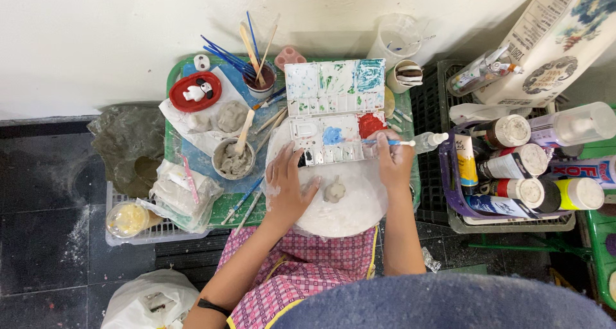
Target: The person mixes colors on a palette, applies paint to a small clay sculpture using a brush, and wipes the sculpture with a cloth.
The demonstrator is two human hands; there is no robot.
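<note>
Right hand pinches a thin paintbrush, tip at nine o'clock in the palette. Left hand lies spread on the white round board, the grey clay figure just at its three o'clock. Little open room; paint bottles with white caps crowd a purple basket at three o'clock.

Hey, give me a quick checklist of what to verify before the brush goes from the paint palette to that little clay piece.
1. Brush gripped in right hand: ok.
2. Brush tip reaches blue paint on the palette: ok.
3. Paint loaded on bristles: cannot tell, too small.
4. Clay piece lies free on the white round board: ok.
5. Left hand steadies the clay piece: not ok, it rests beside it, apart.
6. Clay dry enough: cannot tell.
</note>
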